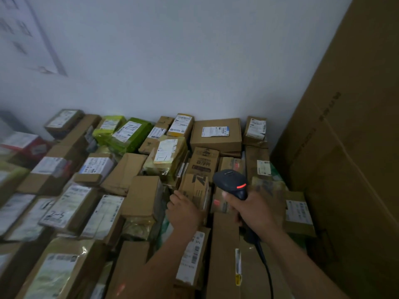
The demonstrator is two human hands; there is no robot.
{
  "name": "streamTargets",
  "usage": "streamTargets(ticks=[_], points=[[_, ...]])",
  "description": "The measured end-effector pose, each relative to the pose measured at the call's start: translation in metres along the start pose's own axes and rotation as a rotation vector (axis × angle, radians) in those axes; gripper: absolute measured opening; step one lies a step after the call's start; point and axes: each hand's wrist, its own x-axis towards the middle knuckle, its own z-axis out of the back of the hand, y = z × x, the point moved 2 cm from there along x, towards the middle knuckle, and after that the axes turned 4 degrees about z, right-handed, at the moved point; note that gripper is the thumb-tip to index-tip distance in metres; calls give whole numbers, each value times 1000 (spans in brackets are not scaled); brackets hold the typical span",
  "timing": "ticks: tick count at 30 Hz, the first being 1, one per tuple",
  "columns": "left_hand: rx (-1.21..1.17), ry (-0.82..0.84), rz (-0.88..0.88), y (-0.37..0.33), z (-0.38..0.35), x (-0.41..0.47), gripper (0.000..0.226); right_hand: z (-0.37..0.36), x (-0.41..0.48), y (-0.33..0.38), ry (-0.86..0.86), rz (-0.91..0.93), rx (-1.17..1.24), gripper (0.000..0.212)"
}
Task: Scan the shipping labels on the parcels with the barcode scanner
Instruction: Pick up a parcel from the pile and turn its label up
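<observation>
The right hand point(252, 210) holds the black barcode scanner point(232, 182) by its handle, with the fingers wrapped tight round it. A small red light glows on the scanner's head. Its dark cable point(266, 268) hangs down under the hand. The scanner is up over a big pile of parcels point(71, 203) with white shipping labels point(214, 131). Just left of the scanner stands a small brown box point(194, 187) with a black mark on it. The left hand point(183, 210) reaches to that box and touches its left side. The picture is blurry there, so I cannot tell if the fingers grab the box or only lean on it. Far right of the scanner stands a very big cardboard box point(345, 147).
</observation>
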Motion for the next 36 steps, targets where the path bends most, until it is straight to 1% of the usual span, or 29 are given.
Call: streamTargets(ticks=[3, 5, 6, 8, 12, 14, 19, 21, 23, 24, 26, 27, 28, 30, 32, 34, 36], points=[[8, 21, -24, 6, -6, -3, 123, -5, -11, -3, 8, -2, -9, 31], [-25, 88, -71, 7, -3, -1, 124, -8, -19, -3, 10, -3, -22, 31], [-54, 122, -89, 8, 1, 0, 121, -10, -24, -3, 12, -1, -31, 31], [-114, 137, -117, 16, 12, -2, 108, -15, -34, -1, 8, 9, -37, 34], [-248, -25, -212, 54, 27, -21, 77, -33, -61, 4, -24, -13, 13, 36], [-334, -50, -227, 84, 30, -32, 65, -49, -78, 8, -34, -23, 53, 33], [-379, -81, -249, 170, 24, -51, 45, -104, -123, 14, -87, -34, 95, 24], [-343, -30, -270, 198, 13, -61, 41, -129, -141, 11, -92, -48, 81, 24], [-272, 89, -258, 224, -5, -74, 46, -153, -159, 6, -104, -77, 38, 26], [-273, 140, -227, 237, -14, -82, 48, -164, -166, 3, -112, -89, 23, 26], [-238, 205, -226, 258, -29, -96, 46, -182, -180, -5, -124, -114, -4, 25], [-241, 221, -197, 266, -37, -99, 50, -189, -186, -8, -123, -128, -18, 25], [-279, 245, -163, 271, -43, -103, 61, -195, -193, -12, -118, -142, -32, 25], [-223, 234, -147, 276, -54, -108, 92, -205, -204, -19, -112, -168, -49, 28], [-157, 128, -211, 279, -64, -113, 115, -214, -215, -25, -117, -188, -55, 29], [-28, 117, -262, 282, -73, -118, 125, -220, -223, -31, -126, -204, -60, 29], [48, 109, -248, 286, -82, -121, 128, -225, -230, -37, -134, -212, -82, 32]])
